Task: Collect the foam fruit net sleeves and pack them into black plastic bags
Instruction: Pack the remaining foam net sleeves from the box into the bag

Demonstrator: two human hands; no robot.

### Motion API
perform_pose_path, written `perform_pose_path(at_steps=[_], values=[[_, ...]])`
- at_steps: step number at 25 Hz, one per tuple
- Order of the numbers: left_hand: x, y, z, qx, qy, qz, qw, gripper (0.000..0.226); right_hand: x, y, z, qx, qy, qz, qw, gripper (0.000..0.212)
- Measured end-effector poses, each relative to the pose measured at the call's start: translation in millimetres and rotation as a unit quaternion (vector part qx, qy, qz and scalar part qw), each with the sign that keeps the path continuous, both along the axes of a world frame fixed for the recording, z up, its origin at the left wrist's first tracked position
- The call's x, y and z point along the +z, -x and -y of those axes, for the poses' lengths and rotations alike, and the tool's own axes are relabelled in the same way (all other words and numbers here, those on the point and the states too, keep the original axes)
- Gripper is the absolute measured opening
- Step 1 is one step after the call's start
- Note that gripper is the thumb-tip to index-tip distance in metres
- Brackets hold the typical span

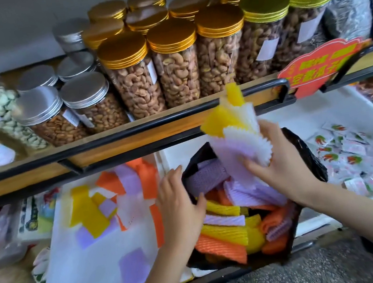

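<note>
Holding a fanned bunch of yellow, white and lilac foam net sleeves (236, 138) over the open black plastic bag (304, 154), right hand (279, 163) clamps their lower ends (light, springy; judged best gripped mid-stack). Left hand (178, 201), fingers spread, presses the bag's rim.

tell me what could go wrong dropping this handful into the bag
The handful of sleeves fans out loosely above the right hand; the top yellow ones could slip off outside the bag. The bag looks heaped and sits at the front edge, so pushing more in may spill some to the floor. The left hand touches only one side of its rim, so the mouth might sag.
</note>
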State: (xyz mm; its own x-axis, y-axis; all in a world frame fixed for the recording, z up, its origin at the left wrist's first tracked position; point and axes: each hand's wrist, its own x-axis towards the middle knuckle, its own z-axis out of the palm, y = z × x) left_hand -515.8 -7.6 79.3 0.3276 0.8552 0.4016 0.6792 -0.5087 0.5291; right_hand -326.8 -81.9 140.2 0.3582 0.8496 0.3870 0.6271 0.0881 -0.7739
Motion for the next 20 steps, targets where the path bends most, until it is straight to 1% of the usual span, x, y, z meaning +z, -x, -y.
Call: perform_pose_path(at_steps=[2, 3, 4, 6, 7, 8, 9, 10, 11, 12, 13, 15, 16, 18, 20], values=[[-7, 24, -6, 0.036, 0.095, -0.123, 0.987, 0.061, -20, -2, 4, 0.063, 0.061, 0.087, 0.992, 0.068], [-10, 35, -8, 0.036, 0.148, -0.146, 0.977, 0.053, -31, -4, 2, 0.094, 0.068, 0.157, 0.981, 0.070], [-10, 44, -10, 0.026, 0.189, -0.138, 0.972, 0.042, -43, -7, -2, 0.137, 0.075, 0.244, 0.957, 0.075], [-7, 58, -15, 0.030, 0.222, -0.060, 0.973, 0.019, -63, -11, -12, 0.222, 0.102, 0.398, 0.885, 0.084], [-2, 61, -17, 0.041, 0.233, -0.012, 0.972, 0.010, -70, -14, -19, 0.251, 0.103, 0.445, 0.854, 0.085], [2, 64, -20, 0.055, 0.257, 0.059, 0.963, 0.008, -75, -15, -26, 0.278, 0.105, 0.471, 0.831, 0.083], [8, 63, -21, 0.060, 0.298, 0.152, 0.940, 0.012, -78, -15, -32, 0.301, 0.111, 0.490, 0.811, 0.079], [14, 61, -19, 0.056, 0.343, 0.247, 0.905, 0.014, -80, -13, -40, 0.310, 0.119, 0.508, 0.795, 0.076], [18, 58, -16, 0.052, 0.371, 0.316, 0.872, 0.015, -80, -11, -49, 0.298, 0.114, 0.525, 0.789, 0.073], [22, 55, -14, 0.050, 0.376, 0.349, 0.857, 0.015, -76, -9, -59, 0.265, 0.108, 0.539, 0.792, 0.074], [23, 52, -12, 0.049, 0.373, 0.362, 0.853, 0.014, -70, -6, -69, 0.216, 0.106, 0.544, 0.803, 0.077], [22, 48, -11, 0.046, 0.370, 0.375, 0.849, 0.013, -59, -1, -86, 0.117, 0.095, 0.526, 0.837, 0.080], [21, 46, -11, 0.049, 0.366, 0.379, 0.848, 0.013, -56, 3, -90, 0.085, 0.096, 0.518, 0.846, 0.077], [20, 46, -16, 0.067, 0.348, 0.381, 0.854, 0.011, -58, 10, -93, 0.064, 0.108, 0.533, 0.837, 0.070], [20, 47, -20, 0.078, 0.329, 0.369, 0.866, 0.013, -74, 15, -93, 0.109, 0.186, 0.536, 0.816, 0.063]])
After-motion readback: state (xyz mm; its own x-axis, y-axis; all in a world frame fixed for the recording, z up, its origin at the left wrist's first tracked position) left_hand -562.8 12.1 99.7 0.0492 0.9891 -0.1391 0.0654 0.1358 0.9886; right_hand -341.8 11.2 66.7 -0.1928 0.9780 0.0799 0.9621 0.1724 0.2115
